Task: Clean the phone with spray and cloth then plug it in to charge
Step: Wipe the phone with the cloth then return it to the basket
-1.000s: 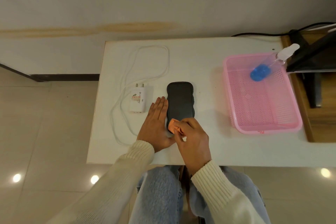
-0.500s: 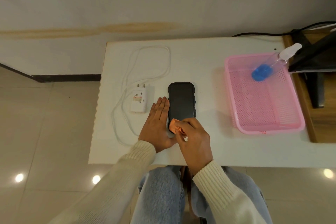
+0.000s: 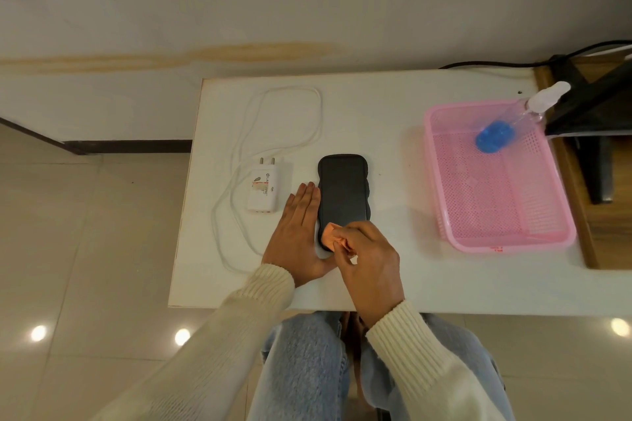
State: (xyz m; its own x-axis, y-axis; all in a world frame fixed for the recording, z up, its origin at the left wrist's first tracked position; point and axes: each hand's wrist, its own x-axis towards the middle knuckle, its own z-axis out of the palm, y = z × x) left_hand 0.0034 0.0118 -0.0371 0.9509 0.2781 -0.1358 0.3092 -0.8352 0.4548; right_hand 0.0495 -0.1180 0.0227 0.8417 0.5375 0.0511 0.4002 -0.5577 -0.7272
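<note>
Right hand: nearest the viewer; grip closed around a bunched orange cloth, which is pressed on the near left corner of the phone.
Left hand: flat on the surface, palm down, fingers straight and together; grip wide, holding nothing; its inner edge lies against the phone's left side, apparently as a stop.
Phone: dark, in a dark wavy-edged case, screen up, lying lengthwise near to far at the middle of the white surface.
Step in hand: judged to be the wiping stage; charging is not yet begun, since no cable reaches the phone.
Charger plug: white, two pins pointing far, lying just left of the left hand.
Charging cable: white, looped loosely around and beyond the plug toward the far left; its free end cannot be made out.
Pink basket: at the right of the surface, well apart from the phone.
Spray bottle: clear with blue contents, leaning in the far corner of the basket, nozzle over the rim.
Risk, phone: a hard stroke toward the right, where nothing braces it, could make it skid or turn.
Risk, cable: the left sleeve lies close to the loose near loop; drawing the arm back could drag the plug toward the left edge.
</note>
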